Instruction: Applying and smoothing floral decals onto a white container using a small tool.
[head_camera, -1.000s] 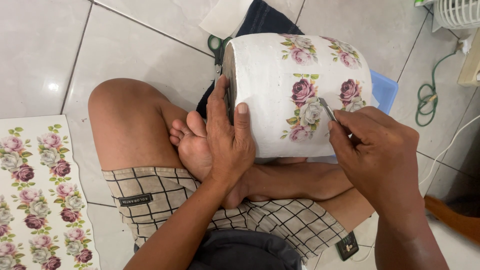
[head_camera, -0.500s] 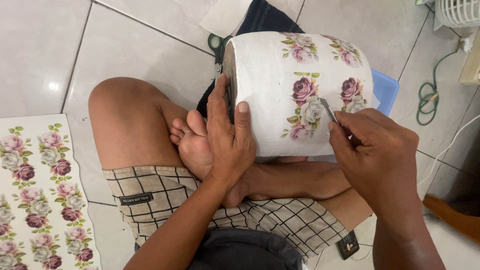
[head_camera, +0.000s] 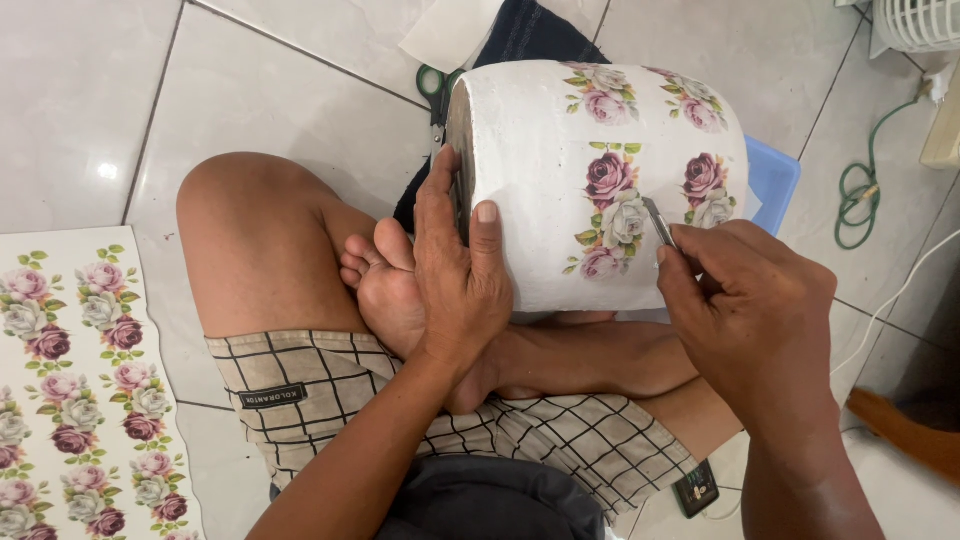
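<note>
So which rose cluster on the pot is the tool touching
The lower middle cluster, facing the camera: the metal tool in the right hand touches its pale rose; the other clusters sit apart.

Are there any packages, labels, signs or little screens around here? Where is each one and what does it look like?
Cloth label: sewn on the checked shorts at the thigh, a small dark strip with pale lettering.
Small device: on the floor beside the right forearm, dark and rectangular, with a dim screen.
Printed sheet: flat on the tiles at far left, white with pink, purple and grey roses.

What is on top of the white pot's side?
Rose stickers cover the white pot; the right hand presses a thin tool there. The tool's handle is hidden.
</note>
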